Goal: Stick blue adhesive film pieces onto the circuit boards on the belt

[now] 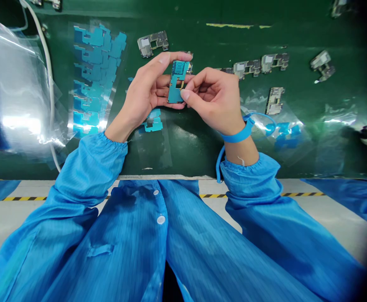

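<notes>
Farthest left of the blue-and-gold circuit board [179,82], one crumpled clear plastic sheet [13,79] lies on the dark green work mat [300,29], and one white cable [47,71] runs down beside it. Nearer the board, about seven rows of blue film-covered pieces [92,75] sit on a clear backing sheet. One separate blue piece [153,121] lies just below the left hand [145,86], and one grey metal board frame [153,43] lies above that hand.

At the centre, the hands are together, both on the circuit board. The left hand's fingers [163,90] support it from behind, while the right hand [213,98] pinches its right edge between thumb and fingers. The board stands tilted, held above the mat between the two hands.

Right of the board, four more grey metal board frames lie apart on the mat: two side by side [246,68], one below them [274,100], and one farther right [322,65]. A fifth, partly hidden, shows behind the right hand. A clear bag with blue pieces [281,130] lies below them. The right wrist wears one blue strap [235,135] with a coiled blue cord [218,163], and both arms wear blue sleeves [89,172].
</notes>
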`<action>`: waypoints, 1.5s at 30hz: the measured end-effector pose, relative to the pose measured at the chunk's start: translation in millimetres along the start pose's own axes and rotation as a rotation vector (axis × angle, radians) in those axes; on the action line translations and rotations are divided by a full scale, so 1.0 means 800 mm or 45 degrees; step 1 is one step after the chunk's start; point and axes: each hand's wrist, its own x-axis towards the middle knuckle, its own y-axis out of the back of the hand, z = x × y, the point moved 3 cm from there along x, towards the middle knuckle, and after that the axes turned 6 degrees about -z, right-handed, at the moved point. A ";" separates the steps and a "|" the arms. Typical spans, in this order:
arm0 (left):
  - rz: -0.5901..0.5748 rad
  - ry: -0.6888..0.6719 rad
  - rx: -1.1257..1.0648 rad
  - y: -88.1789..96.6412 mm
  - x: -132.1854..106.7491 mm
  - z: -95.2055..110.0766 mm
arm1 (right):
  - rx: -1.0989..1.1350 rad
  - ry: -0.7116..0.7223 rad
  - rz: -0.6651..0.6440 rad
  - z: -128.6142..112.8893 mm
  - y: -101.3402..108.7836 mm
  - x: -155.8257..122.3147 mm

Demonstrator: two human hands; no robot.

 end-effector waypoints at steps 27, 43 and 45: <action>0.028 -0.066 0.170 -0.002 -0.005 -0.005 | -0.052 -0.015 0.005 -0.010 0.006 0.001; 0.090 -0.192 0.186 0.002 -0.008 0.002 | -0.071 -0.022 0.121 -0.017 0.004 0.004; 0.125 -0.161 0.215 0.003 -0.007 -0.001 | -0.051 -0.010 0.105 -0.015 0.000 0.004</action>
